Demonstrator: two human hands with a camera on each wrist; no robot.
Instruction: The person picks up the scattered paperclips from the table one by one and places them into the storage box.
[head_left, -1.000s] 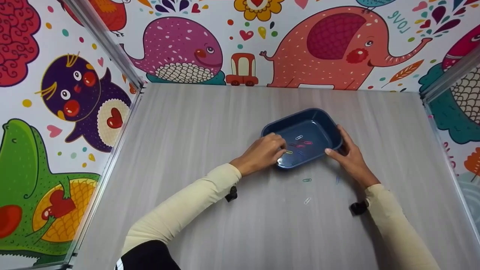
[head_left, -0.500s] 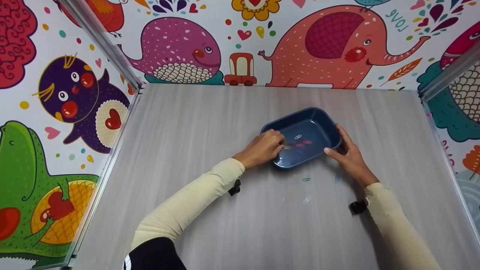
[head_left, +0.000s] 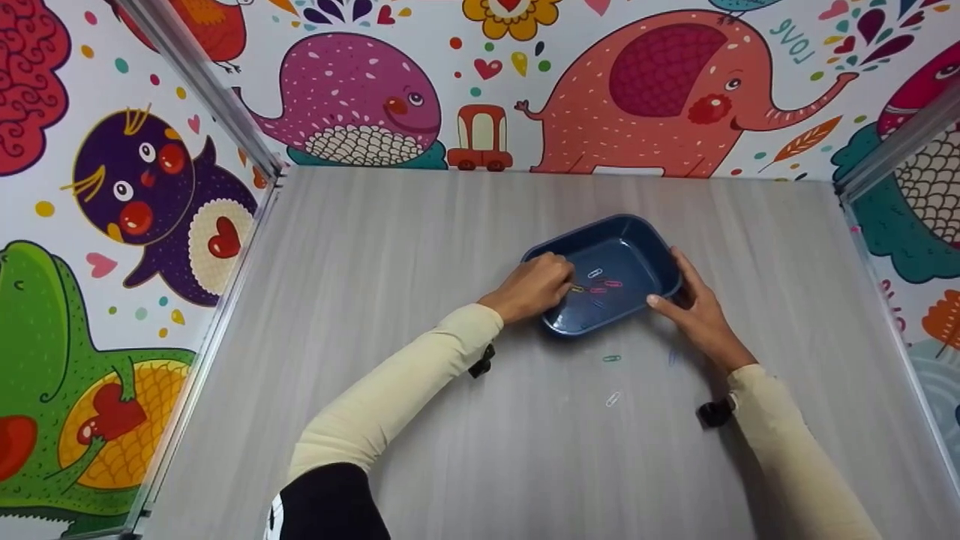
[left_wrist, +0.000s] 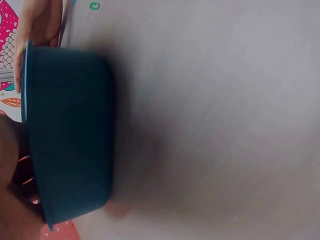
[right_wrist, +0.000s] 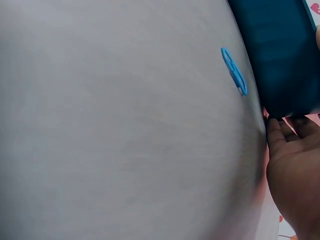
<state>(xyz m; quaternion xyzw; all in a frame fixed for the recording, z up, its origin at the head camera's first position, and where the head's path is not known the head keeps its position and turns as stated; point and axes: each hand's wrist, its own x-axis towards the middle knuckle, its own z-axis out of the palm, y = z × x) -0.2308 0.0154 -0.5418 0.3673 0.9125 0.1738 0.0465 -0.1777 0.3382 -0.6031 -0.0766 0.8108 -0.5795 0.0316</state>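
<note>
A dark blue plastic tray (head_left: 636,261) sits at an angle on the table, several coloured paper clips inside it. My left hand (head_left: 528,286) reaches over the tray's left end with fingers curled, and a yellow paper clip (head_left: 577,288) shows at its fingertips. Beside it lie a white paper clip (head_left: 595,274) and a pink paper clip (head_left: 613,283). My right hand (head_left: 701,321) grips the tray's right end, thumb at the near rim and fingers along the outer side. In the left wrist view, the tray's wall (left_wrist: 70,135) hides most of the left fingertips.
On the table in front of the tray lie a green paper clip (head_left: 612,358), a white paper clip (head_left: 613,399) and a blue paper clip (right_wrist: 234,71). Printed panels with cartoon animals (head_left: 660,97) enclose the table at the back and sides.
My left hand has moved a little away from me inside the tray, and the yellow paper clip has shifted along with it. The right hand and tray stay put.
</note>
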